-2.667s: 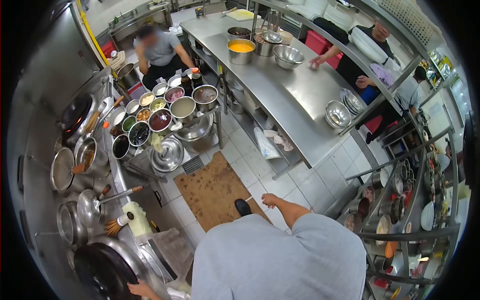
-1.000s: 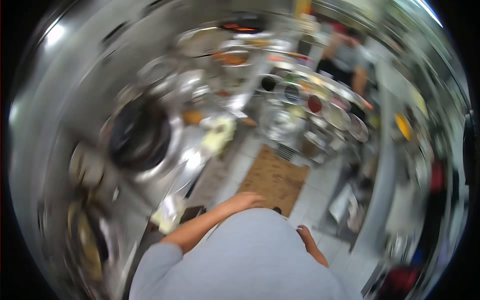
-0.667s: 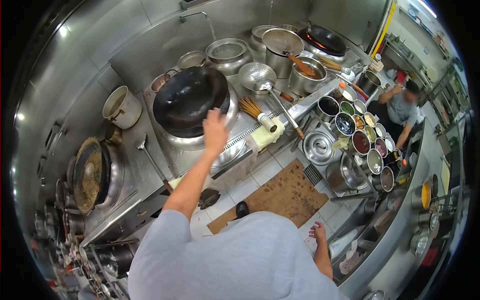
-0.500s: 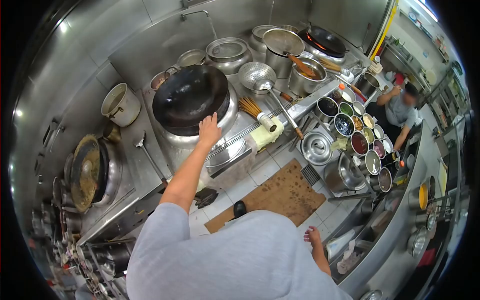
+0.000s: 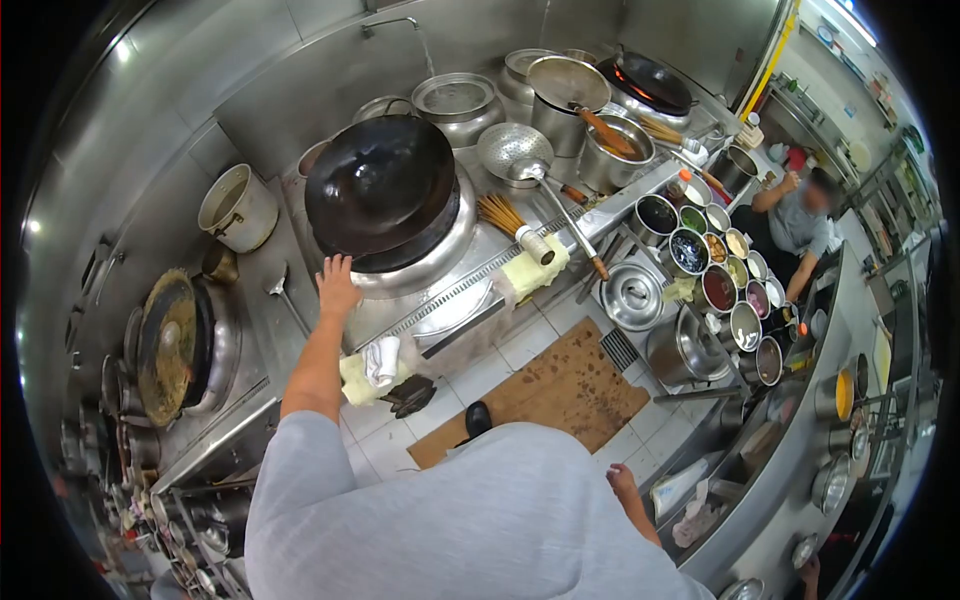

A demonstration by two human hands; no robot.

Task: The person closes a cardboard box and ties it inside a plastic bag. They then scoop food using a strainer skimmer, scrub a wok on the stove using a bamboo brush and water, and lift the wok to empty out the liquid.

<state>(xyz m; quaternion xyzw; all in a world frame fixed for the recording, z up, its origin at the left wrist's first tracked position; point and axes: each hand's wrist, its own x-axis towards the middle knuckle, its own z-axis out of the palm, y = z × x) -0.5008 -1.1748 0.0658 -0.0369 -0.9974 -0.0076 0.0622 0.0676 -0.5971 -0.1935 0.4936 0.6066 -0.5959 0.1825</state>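
My left hand (image 5: 337, 285) is at the near-left rim of a black wok (image 5: 380, 185), with its fingers stretched out and apart; whether the fingertips touch the rim is unclear. The wok sits tilted over a round metal burner ring (image 5: 440, 265), and its dark outer side shows below the rim. My right hand (image 5: 622, 483) hangs low at my right side, fingers loosely bent and apart, with nothing visible in it. Just right of the ring lie a bamboo brush (image 5: 515, 225) and a perforated ladle (image 5: 512, 152).
A pot (image 5: 238, 208) and a second wok (image 5: 170, 350) stand at the left. Sauce containers (image 5: 720, 288) crowd a rack at the right, near a seated person (image 5: 800, 220). A running tap (image 5: 395, 22) is at the back. A brown mat (image 5: 560, 390) lies on the floor.
The view has swung from the prep table to the stove. My left hand has moved left along the wok's near side. The wok has shifted slightly upward in view. A white cloth has come into sight.
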